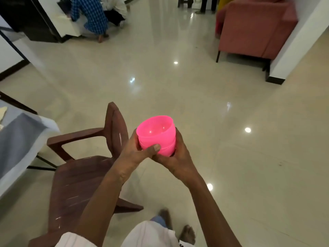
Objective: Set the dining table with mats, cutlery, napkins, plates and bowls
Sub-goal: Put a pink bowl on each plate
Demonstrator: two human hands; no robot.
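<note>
**Pink plastic bowls, carried in both hands**

We hold the stack of bowls (pixel 156 132) between both hands, above the floor and not yet on the table. Our left hand (pixel 135 150) wraps the left side, its thumb pressed across the stepped lower wall. Our right hand (pixel 176 157) cups the right side and the base. Both hands are closed round the stack.

The bowls look like thin, glossy plastic, nested rim over rim, round and tapering downward, so we judge them light and slippery. It seems best to keep a palm beneath and the stack level. At each place we should lift off one bowl and set it down flat.

Just to our left stands a brown moulded chair (pixel 80 175), smooth and scuffed with pale marks; we should step round its arm. Beyond it, the table (pixel 21 136) shows one corner draped in soft grey-blue cloth over white.

Farther off, the polished cream floor (pixel 178 86) mirrors the ceiling lights, so the footing may be slick. Farthest stand a dusty-red upholstered sofa (pixel 254 27) and some crouching people (pixel 92 16).
</note>
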